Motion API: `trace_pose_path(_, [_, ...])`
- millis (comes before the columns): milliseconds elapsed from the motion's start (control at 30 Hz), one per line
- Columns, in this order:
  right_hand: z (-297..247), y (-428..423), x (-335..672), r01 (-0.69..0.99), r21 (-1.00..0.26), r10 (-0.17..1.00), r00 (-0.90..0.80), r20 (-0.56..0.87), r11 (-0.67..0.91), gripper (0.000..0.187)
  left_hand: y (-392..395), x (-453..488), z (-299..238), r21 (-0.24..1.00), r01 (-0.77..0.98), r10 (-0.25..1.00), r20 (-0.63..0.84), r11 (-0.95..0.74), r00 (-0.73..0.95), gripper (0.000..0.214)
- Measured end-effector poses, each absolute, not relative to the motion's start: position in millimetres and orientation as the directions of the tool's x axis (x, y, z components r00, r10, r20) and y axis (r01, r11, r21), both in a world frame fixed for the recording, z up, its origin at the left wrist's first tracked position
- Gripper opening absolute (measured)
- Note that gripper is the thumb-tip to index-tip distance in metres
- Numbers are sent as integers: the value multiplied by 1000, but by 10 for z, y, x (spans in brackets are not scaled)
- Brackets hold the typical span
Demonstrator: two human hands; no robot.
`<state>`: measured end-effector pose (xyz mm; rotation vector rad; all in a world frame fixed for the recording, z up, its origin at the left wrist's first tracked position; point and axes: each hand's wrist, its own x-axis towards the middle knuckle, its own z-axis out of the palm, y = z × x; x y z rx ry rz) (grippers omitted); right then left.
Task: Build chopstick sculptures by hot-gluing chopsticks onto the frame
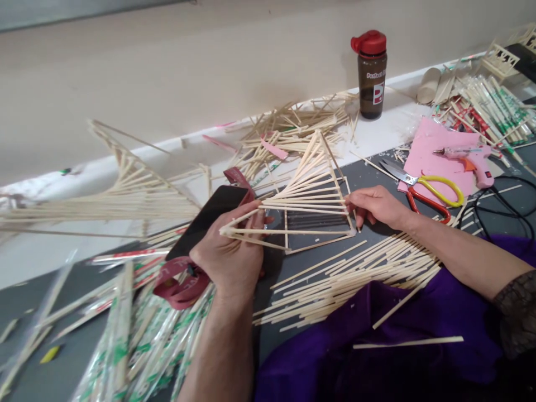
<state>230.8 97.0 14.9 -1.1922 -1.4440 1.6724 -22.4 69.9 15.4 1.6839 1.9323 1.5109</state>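
Note:
A small frame model made of thin wooden sticks (310, 192) is held up between my two hands. Its sticks fan out from a peak at the back into a twisted, sloping surface over a rectangular base. My left hand (237, 243) grips the model's left end, with the fingers partly hidden behind the sticks. At the right edge, my right hand (372, 206) pinches the frame near an upright stick. Loose wooden sticks (347, 279) lie below the model, some near my right forearm. Behind my left hand rests a black phone (209, 218) with a maroon strap (184, 285).
A larger stick model (125, 195) stands at left. Packaged chopsticks (138, 340) cover the front left. At right lie scissors (427, 187), a pink glue gun (469, 159) with a black cord, and pink sheets (422, 145). A red-lidded bottle (372, 78) stands near the wall.

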Motion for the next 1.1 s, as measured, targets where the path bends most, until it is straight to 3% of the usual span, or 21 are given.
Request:
trace_pose_path(167, [151, 966, 2338, 198, -972, 892, -405, -199, -127, 13, 696, -222, 162, 775, 616, 818, 442, -141, -369, 28])
trace_pose_path(333, [163, 1029, 2438, 438, -892, 929, -364, -67, 108, 19, 691, -201, 184, 795, 590, 825, 422, -138, -375, 31])
trace_pose_path(467, [202, 1094, 2535, 756, -568, 935, -346, 76, 326, 22, 688, -176, 209, 819, 559, 821, 405, -130, -402, 31])
trace_pose_path(567, [263, 1153, 2660, 910, -297, 957, -258, 135, 288, 26, 685, -183, 208, 838, 537, 828, 368, -98, -423, 32])
trace_pose_path(667, [331, 1226, 2826, 959, -201, 958, -150, 246, 202, 28, 678, -206, 191, 828, 552, 843, 366, -102, -394, 29])
trace_pose_path(767, [381, 1272, 2940, 958, -221, 925, -91, 369, 182, 26, 673, -227, 171, 816, 565, 854, 373, -117, -362, 28])
trace_pose_path(867, [424, 1254, 2925, 915, -311, 919, -132, 370, 257, 31, 676, -233, 158, 817, 565, 850, 375, -114, -371, 29])
trace_pose_path(1000, [458, 1155, 2754, 736, -638, 969, -234, 73, 226, 19, 681, -228, 160, 822, 563, 857, 350, -88, -377, 30])
trace_pose_path(1100, [402, 1072, 2608, 561, -818, 922, -371, -109, 129, 14, 677, -224, 169, 814, 577, 858, 346, -73, -379, 31])
